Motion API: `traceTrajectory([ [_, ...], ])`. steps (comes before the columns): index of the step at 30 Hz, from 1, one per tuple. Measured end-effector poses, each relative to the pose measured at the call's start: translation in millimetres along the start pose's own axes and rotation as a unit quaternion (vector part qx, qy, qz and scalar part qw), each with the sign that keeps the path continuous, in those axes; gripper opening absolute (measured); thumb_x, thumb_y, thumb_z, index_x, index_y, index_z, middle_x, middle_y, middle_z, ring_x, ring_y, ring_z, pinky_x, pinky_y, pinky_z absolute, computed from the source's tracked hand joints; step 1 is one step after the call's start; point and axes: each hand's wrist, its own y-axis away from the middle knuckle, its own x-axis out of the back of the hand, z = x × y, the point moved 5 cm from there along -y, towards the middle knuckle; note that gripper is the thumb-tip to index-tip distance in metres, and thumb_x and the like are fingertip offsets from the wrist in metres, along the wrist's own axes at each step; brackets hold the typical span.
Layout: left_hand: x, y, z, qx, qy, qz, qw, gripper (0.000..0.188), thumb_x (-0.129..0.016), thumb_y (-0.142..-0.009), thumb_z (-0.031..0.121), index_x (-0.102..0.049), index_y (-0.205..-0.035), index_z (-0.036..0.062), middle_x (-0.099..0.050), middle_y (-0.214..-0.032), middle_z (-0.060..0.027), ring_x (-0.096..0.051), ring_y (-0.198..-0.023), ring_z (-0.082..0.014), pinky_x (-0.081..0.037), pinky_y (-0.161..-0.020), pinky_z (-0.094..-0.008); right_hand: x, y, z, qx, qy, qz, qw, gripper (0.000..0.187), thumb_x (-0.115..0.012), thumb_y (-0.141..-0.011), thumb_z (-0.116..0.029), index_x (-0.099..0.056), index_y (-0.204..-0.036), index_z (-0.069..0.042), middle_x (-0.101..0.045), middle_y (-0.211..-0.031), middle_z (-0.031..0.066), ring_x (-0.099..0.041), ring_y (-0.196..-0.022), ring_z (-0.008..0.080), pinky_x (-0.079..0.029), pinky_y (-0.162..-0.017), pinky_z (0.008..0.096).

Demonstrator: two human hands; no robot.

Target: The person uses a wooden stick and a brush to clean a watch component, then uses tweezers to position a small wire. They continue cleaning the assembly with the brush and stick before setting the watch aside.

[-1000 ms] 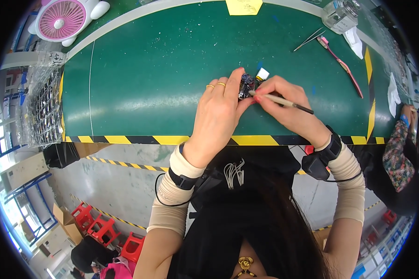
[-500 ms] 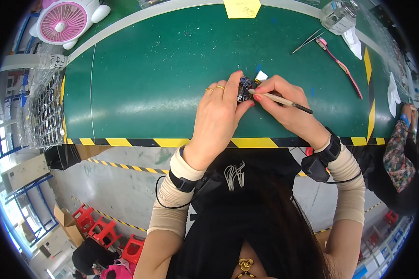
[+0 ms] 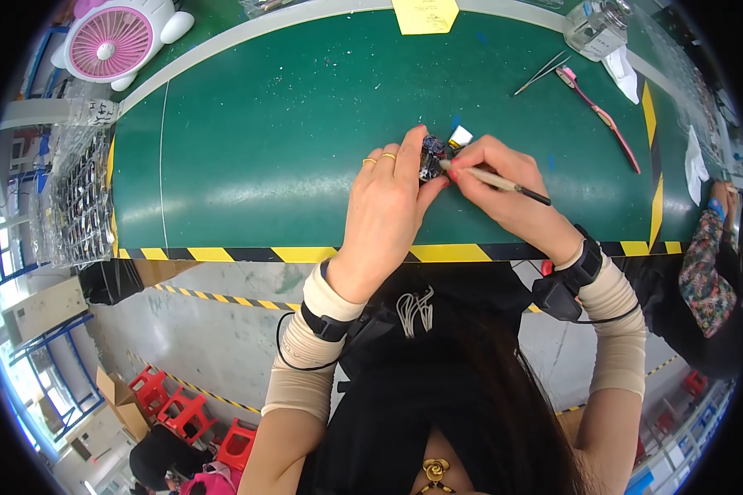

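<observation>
My left hand (image 3: 385, 198) is closed around the side of a small dark part (image 3: 431, 158) with a black, partly shiny surface, pressing it between thumb and fingers above the green table. Its exact kind does not show. In my right hand (image 3: 504, 181) is a thin stick-like tool (image 3: 497, 179), pale along the shaft with a black rear end, held like a pen. The tool's tip meets the right side of the dark part. A small white and yellow piece (image 3: 461, 137) sticks out just beyond my right fingertips; whether it joins the dark part I cannot tell.
On the green table (image 3: 264, 165), tweezers (image 3: 541, 73) and a pink toothbrush (image 3: 600, 117) lie to the right. A glass jar (image 3: 596, 31) stands at the far right, a yellow note (image 3: 425, 15) at the back. Packed trays (image 3: 74, 186) are left, below a pink fan (image 3: 111, 41). Another person's arm (image 3: 708, 268) is at right.
Both hands keep their hold on the dark part and the tool. The tool's tip has shifted only very slightly; the whole view has moved a little.
</observation>
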Motion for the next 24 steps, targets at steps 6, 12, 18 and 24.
traceTrajectory([
  [6,0.5,0.0,1.3,-0.019,-0.013,0.044,0.999,0.057,-0.081,-0.073,0.008,-0.057,-0.123,-0.0028,-0.060,-0.083,-0.0110,-0.058,-0.073,-0.0261,-0.048,-0.068,-0.0374,-0.7,1.0,-4.4,0.032,0.035,-0.013,0.999,0.005,-0.066,-0.090,-0.003,-0.062,-0.092,-0.002,-0.066,-0.088,0.0032,-0.060,-0.079,0.0083,-0.047,-0.070,0.0222],
  [12,0.5,0.4,1.0,-0.012,-0.008,0.025,1.000,0.059,-0.079,-0.074,0.008,-0.054,-0.127,-0.0043,-0.061,-0.089,-0.0146,-0.059,-0.084,-0.0318,-0.050,-0.076,-0.0398,0.8,0.5,-1.7,0.010,0.015,-0.006,1.000,0.006,-0.066,-0.089,-0.004,-0.062,-0.092,-0.002,-0.066,-0.087,0.0037,-0.060,-0.078,0.0087,-0.047,-0.068,0.0230],
  [18,-2.1,1.1,1.3,-0.031,-0.015,0.025,0.999,0.062,-0.077,-0.075,0.008,-0.052,-0.130,-0.0050,-0.061,-0.092,-0.0162,-0.060,-0.088,-0.0337,-0.050,-0.079,-0.0407,0.4,0.8,-4.1,0.043,-0.009,0.011,0.999,0.006,-0.067,-0.089,-0.005,-0.062,-0.092,-0.002,-0.066,-0.087,0.0038,-0.059,-0.076,0.0088,-0.046,-0.066,0.0238],
  [24,-2.9,4.2,0.6,-0.028,-0.023,0.023,0.999,0.064,-0.078,-0.074,0.009,-0.052,-0.130,-0.0048,-0.061,-0.091,-0.0161,-0.060,-0.087,-0.0325,-0.050,-0.079,-0.0398,-1.1,1.2,-3.7,0.018,0.015,-0.008,1.000,0.006,-0.067,-0.089,-0.006,-0.062,-0.091,-0.003,-0.064,-0.082,0.0034,-0.058,-0.072,0.0090,-0.045,-0.064,0.0247],
])
